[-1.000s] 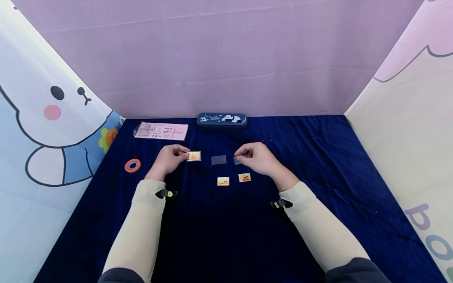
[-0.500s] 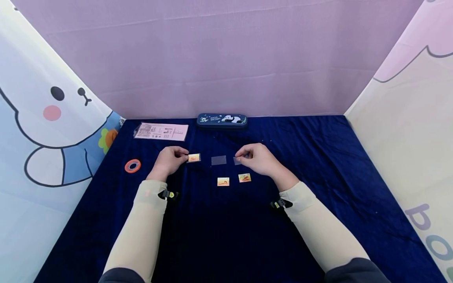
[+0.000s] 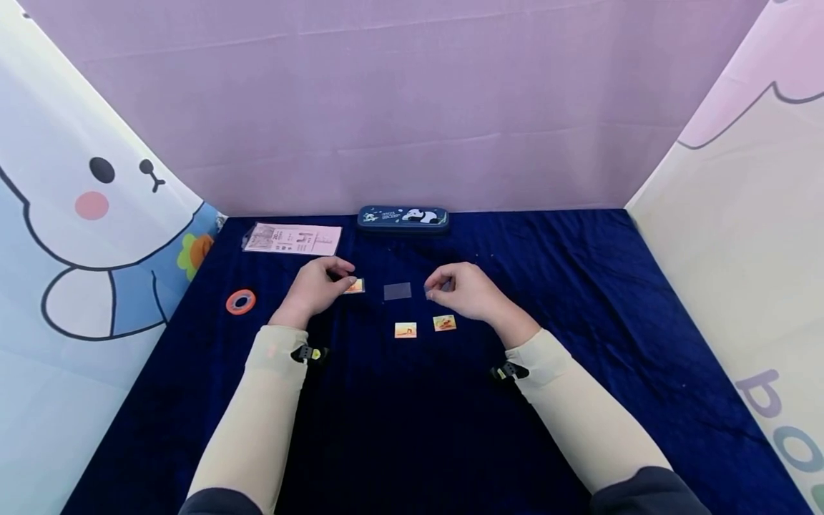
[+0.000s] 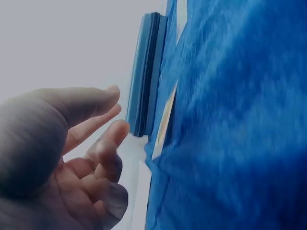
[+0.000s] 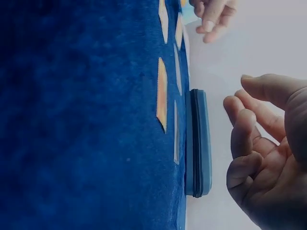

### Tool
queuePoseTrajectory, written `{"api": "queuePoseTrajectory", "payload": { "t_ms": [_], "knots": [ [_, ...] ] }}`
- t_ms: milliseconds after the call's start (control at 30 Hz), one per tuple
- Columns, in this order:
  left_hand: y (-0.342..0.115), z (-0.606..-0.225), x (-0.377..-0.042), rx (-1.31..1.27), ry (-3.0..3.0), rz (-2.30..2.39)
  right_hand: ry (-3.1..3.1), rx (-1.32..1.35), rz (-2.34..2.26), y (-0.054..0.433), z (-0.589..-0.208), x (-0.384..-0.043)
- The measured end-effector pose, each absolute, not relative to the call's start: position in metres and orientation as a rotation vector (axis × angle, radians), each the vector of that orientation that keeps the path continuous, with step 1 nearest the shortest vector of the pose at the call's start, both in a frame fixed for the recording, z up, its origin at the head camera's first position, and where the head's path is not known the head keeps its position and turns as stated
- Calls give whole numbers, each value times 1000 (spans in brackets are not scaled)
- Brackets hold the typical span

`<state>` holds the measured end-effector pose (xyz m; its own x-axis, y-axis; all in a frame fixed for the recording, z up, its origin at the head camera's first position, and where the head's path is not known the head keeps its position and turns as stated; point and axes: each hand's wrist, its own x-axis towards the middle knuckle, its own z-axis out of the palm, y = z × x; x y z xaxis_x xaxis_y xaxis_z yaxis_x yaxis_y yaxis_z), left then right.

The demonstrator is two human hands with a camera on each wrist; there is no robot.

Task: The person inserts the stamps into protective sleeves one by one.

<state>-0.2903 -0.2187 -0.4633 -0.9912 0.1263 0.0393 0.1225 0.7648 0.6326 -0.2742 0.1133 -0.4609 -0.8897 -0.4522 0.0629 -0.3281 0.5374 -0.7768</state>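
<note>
A small yellow-orange stamp in a clear sleeve (image 3: 356,287) lies on the cloth, partly covered by my left hand (image 3: 318,287). That hand hovers over it, thumb and fingertips parted with nothing between them in the left wrist view. My right hand (image 3: 468,289) hangs over another clear sleeve (image 5: 176,134), which it mostly hides in the head view. Its thumb and index finger are apart and hold nothing. Between the hands lies a third clear sleeve (image 3: 398,291). Closer to me are two loose stamps, one pale yellow (image 3: 405,330) and one orange-red (image 3: 444,323).
A dark blue pencil case (image 3: 403,219) with a panda stands at the back by the purple curtain. Left of it lies a pink printed packet (image 3: 293,239). An orange tape ring (image 3: 241,302) sits at the left. Dark blue cloth (image 3: 399,415) covers the table.
The left thumb and fingers have let go of the sleeved stamp and shifted slightly right over it. The right hand's fingertips have come off the right sleeve.
</note>
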Motion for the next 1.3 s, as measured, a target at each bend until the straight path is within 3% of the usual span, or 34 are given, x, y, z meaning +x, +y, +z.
{"api": "queuePoseTrajectory", "payload": {
  "t_ms": [500,1300],
  "knots": [
    [-183,-466,-301,350,2839,959,2607,-645,-1079,109,-466,-273],
    [-161,-477,-310,304,2845,769,2608,-670,-955,95,-468,-275]
  ]
}}
